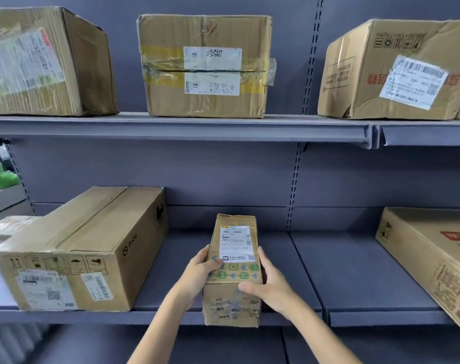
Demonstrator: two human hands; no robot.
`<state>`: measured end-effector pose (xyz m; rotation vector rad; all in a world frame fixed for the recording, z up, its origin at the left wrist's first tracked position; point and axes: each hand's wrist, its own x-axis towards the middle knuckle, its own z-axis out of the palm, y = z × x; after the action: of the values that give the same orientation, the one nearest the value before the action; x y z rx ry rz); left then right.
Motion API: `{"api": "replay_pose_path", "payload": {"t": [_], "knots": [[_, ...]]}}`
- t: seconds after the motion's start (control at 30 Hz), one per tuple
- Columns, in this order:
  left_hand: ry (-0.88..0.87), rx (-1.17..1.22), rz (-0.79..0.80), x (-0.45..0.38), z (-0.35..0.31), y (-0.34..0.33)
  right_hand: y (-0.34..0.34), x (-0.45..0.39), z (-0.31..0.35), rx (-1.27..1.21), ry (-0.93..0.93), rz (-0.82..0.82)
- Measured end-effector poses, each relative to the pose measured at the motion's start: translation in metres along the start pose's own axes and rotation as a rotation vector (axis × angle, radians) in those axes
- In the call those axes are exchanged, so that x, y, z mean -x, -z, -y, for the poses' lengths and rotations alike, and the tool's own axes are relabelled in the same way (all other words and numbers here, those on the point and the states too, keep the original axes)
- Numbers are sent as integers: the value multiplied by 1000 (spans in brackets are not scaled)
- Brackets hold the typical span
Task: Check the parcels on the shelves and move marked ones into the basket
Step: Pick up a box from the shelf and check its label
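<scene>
A small, narrow cardboard parcel [234,269] with a white shipping label and green printed tape lies lengthwise at the front edge of the lower shelf [355,274]. My left hand [201,266] grips its left side, thumb on top. On the right side my right hand [269,285] holds it, thumb curled over the top front. The parcel's front end juts slightly past the shelf lip. No basket is in view.
A long cardboard box [73,253] stands left of the parcel and a flat printed carton [434,264] right of it. Three larger labelled boxes [205,67] sit on the upper shelf [184,127]. Something green [0,177] shows at the far left.
</scene>
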<state>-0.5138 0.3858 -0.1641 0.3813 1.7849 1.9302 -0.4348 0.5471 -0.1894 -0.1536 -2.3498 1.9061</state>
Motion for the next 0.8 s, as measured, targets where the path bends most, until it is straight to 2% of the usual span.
{"api": "replay_pose_path", "payload": {"t": [0.43,0.53,0.63,0.8], "knots": [[-55,-22,18,-67,-3,17,2,-56,-4,-32,-34,-62],[-53,-123,-20,-73,-2,21,3,-54,-4,-44,-66,-85],[-67,-330,-113,-71,-7,22,4,-46,-6,-41,-105,-100],[-176,-571,-206,-42,-12,20,11,-19,-19,65,-129,-134]]}}
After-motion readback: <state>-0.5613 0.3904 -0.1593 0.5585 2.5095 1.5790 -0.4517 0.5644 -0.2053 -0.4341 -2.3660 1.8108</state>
